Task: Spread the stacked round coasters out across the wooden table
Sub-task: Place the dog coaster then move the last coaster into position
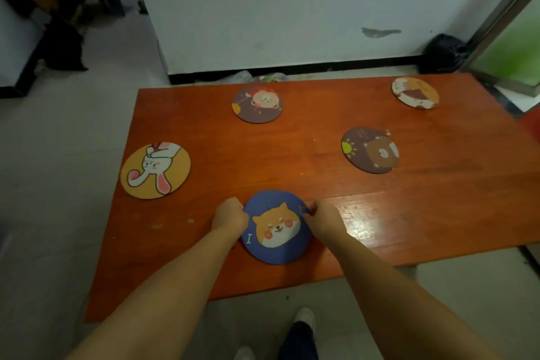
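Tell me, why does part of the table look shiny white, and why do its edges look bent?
Head view: a light glares off the wooden table just right of the right hand; the wide-angle lens splays the table's edges; the far coaster with the pale picture looks soft and dim.

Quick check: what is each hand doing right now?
Left hand: curled shut on the left edge of the round blue dog coaster.
Right hand: pinching its right edge.

A single head-worn wide-angle camera looked forward and steeply down from close above the desk (pixel 321 131), whose far edge lay toward 12 o'clock, near the wall (pixel 263 9).
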Motion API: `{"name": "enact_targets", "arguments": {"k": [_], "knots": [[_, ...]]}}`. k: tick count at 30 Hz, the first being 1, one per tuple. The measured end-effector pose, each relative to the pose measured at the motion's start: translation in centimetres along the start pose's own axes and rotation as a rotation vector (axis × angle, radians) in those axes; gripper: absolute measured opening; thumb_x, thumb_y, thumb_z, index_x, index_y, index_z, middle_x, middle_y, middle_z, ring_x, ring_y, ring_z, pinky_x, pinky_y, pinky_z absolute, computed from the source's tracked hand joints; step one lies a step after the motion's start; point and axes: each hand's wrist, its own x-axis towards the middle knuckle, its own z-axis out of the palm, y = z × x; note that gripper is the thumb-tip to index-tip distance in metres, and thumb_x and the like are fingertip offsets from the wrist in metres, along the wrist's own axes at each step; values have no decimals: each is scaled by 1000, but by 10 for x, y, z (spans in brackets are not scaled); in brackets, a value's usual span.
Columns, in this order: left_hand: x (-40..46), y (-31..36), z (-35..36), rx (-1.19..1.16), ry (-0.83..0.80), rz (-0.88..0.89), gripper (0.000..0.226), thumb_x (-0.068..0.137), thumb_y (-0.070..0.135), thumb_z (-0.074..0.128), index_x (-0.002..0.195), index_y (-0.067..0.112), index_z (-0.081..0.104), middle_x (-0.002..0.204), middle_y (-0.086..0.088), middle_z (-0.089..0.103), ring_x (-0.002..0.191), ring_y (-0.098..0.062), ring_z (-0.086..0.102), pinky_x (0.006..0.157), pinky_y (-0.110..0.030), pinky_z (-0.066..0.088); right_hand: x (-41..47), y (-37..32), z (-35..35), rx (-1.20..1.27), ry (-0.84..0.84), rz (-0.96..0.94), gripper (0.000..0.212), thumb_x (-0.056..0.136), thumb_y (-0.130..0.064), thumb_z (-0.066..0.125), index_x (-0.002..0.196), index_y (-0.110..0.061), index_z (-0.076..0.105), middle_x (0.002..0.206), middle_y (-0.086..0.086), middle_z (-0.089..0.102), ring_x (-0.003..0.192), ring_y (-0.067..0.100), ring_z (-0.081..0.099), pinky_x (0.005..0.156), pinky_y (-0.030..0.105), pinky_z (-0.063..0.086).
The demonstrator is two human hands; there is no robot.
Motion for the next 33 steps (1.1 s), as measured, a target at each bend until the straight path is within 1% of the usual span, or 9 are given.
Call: {"name": "enact_targets", "arguments": {"k": [2, 4, 8, 14, 17, 19, 21, 25, 33], "knots": [[-3, -1, 1, 151, -4, 51, 9, 94, 14, 53, 102, 11, 54, 113, -14, 59, 100, -31, 57, 80, -42, 49, -1, 1, 2, -169, 16, -42, 31, 98, -34, 45, 102, -5, 54, 100, 16, 60, 82, 31, 53, 64, 34, 36], [-5, -1, 3, 253, 8, 90, 33, 92, 21, 59, 121, 9, 48, 127, -14, 54, 116, -33, 53, 88, -44, 50, -3, 2, 0, -297, 23, -66, 33, 98, -35, 44, 113, -6, 47, 117, 17, 54, 98, 36, 56, 67, 38, 37], [-7, 15, -1, 234, 6, 146, 40, 93, 28, 58, 127, 9, 44, 136, -14, 47, 124, -34, 47, 96, -45, 47, -4, 3, -21, -293, 28, -57, 42, 93, -28, 54, 127, -9, 40, 132, 16, 49, 111, 38, 55, 75, 41, 44], [-4, 94, -1, 39, -28, 287, 33, 96, 26, 54, 123, 9, 47, 123, -18, 55, 86, -28, 53, 81, -44, 51, 6, 30, -110, -232, 151, -4, 47, 92, -27, 58, 132, -8, 42, 132, 17, 50, 113, 37, 55, 86, 44, 47], [-4, 148, 12, -42, -47, 330, 38, 95, 25, 55, 128, 8, 47, 123, -18, 56, 88, -29, 56, 77, -40, 50, 22, 58, -158, -283, 203, 8, 44, 91, -25, 58, 128, -7, 44, 128, 19, 52, 112, 39, 55, 88, 47, 47], [-1, 183, 26, -73, -27, 343, 40, 94, 25, 58, 129, 7, 48, 123, -19, 58, 100, -34, 59, 84, -42, 52, 39, 76, -186, -300, 213, 16, 43, 93, -25, 55, 131, -11, 43, 130, 18, 50, 110, 39, 56, 89, 49, 47], [5, 216, 43, -108, 2, 322, 39, 93, 24, 60, 126, 7, 51, 121, -20, 61, 108, -36, 59, 89, -42, 51, 62, 93, -211, -310, 208, 14, 41, 94, -26, 54, 131, -12, 44, 131, 17, 49, 108, 38, 56, 89, 49, 48], [19, 264, 82, -193, 14, 187, 40, 91, 22, 61, 125, 4, 52, 121, -21, 62, 103, -32, 60, 88, -40, 50, 113, 118, -249, -294, 105, -1, 52, 93, -29, 57, 139, -10, 40, 139, 18, 46, 117, 36, 54, 95, 46, 47], [55, 308, 138, -217, 69, -98, 45, 98, 20, 48, 139, 2, 47, 141, -20, 54, 127, -35, 53, 100, -39, 46, 187, 139, -265, -325, -124, -118, 47, 98, -27, 44, 140, -5, 42, 141, 19, 47, 125, 36, 49, 100, 41, 42]]}}
